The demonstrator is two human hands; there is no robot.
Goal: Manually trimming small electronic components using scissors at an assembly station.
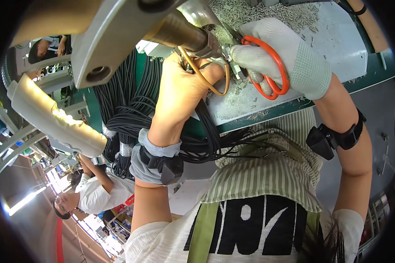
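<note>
My bare left hand [177, 83] is closed beneath the metal machine head [202, 41], gripping a black cable [210, 125] that trails down toward my lap. The machine partly hides its fingertips. My right hand [276, 52], in a white knitted glove, is closed on scissors with red loop handles [274, 55]. Its gloved fingertips meet a small metal piece [235, 68] next to my left thumb; what exactly they pinch is hard to see. A tan tube [226, 85] loops in front of my left hand.
Small silvery pins [267, 15] are heaped on a white board [342, 44] atop the green table. Bundled black cables [127, 101] hang at the left, beside a lit lamp [52, 116]. Another person [98, 193] works at lower left. My striped apron [259, 175] lies below.
</note>
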